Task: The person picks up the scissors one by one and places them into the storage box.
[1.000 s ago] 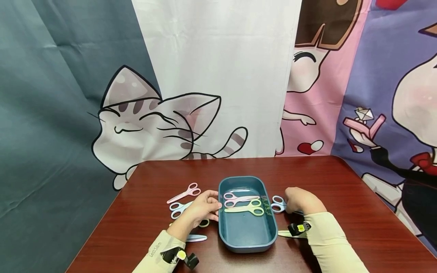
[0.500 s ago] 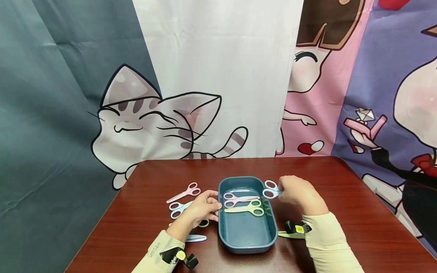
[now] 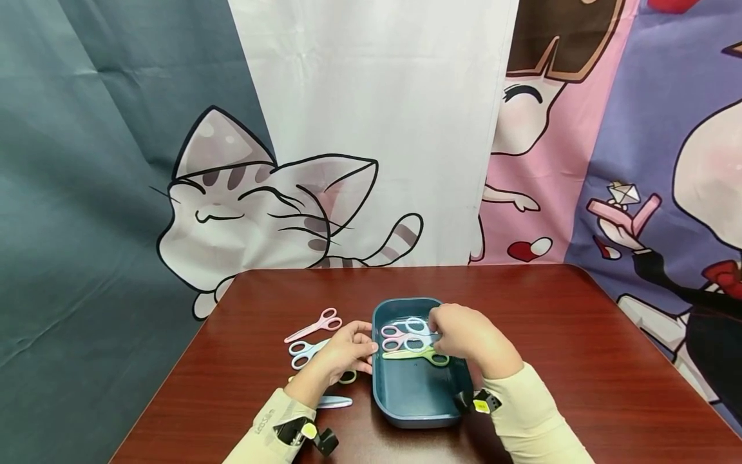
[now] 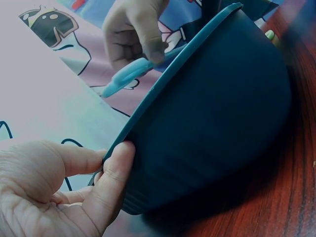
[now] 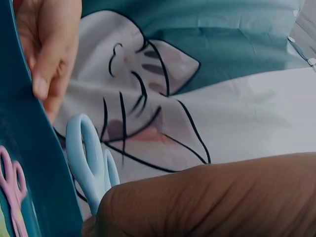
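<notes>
Pale blue scissors point(image 5: 95, 181) are pinched in your right hand point(image 3: 475, 338), its thumb and curled fingers gripping toward the blade end so that the two finger loops point ahead; the blades themselves are hidden by your grip. You hold them over the dark blue tray point(image 3: 411, 393), and the left wrist view shows their loops above its rim, so they do not seem to rest on anything. Your left hand point(image 3: 348, 348) pinches the tray's left wall between thumb and fingers, seemingly steadying it on the worktop point(image 3: 278, 290). Inside the tray lie pink scissors point(image 5: 15, 200) and, beside them, yellow-green scissors point(image 3: 418, 354). Left of the tray are a second pink pair point(image 3: 315, 326), a second blue pair point(image 3: 311, 350) partly behind your left hand, a yellow handle loop point(image 3: 349, 382) and a blue blade point(image 3: 335, 402). From this, the step in hand looks like adding the pale blue scissors to the tray. Next would call for lowering them flat without snagging the pink loops, then spreading your right fingers to let go while your left hand holds the tray against sliding.
</notes>
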Demonstrator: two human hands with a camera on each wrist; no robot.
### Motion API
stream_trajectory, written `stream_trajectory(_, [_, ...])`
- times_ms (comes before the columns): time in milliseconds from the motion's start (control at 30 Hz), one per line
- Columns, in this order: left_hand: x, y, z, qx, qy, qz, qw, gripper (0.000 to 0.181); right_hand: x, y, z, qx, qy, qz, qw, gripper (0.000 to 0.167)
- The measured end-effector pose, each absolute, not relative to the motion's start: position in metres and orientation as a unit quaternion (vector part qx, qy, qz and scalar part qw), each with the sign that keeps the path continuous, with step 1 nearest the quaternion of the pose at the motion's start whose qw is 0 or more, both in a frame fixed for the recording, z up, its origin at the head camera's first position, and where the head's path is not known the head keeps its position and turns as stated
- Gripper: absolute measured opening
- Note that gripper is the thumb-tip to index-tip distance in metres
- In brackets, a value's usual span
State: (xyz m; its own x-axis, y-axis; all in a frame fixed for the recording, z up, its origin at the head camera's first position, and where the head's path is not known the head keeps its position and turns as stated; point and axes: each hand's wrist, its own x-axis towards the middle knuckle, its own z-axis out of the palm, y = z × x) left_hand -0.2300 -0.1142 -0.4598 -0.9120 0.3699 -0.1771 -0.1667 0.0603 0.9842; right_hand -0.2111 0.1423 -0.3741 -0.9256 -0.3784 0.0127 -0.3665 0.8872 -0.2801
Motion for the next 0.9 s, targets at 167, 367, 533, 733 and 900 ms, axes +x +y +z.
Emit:
stream_trajectory(167, [-0.230,-0.114,-0.460,0.067,0.702,0.681,0.196,0.048,-0.211,0.130,-0.375,-0.224,0.961,-0.162,0.024,0.025])
stream_trajectory(367, [-0.231,-0.114,-0.461,0.068,0.699,0.685,0.195,0.049,-0.215,0.122,-0.380,-0.247,0.954,-0.169,0.022,0.022])
stream_trajectory(533, [-0.230,-0.114,-0.461,0.069,0.698,0.685,0.195,0.049,-0.218,0.116,-0.389,-0.241,0.958,-0.149,0.044,0.021])
stream_trajectory(733, [-0.231,-0.113,-0.461,0.073,0.697,0.686,0.194,0.050,-0.220,0.108,-0.403,-0.243,0.960,-0.130,0.059,0.018])
stream_trajectory(900, [-0.231,-0.113,-0.461,0.071,0.698,0.685,0.194,0.051,-0.221,0.103,-0.411,-0.255,0.955,-0.131,0.076,0.017])
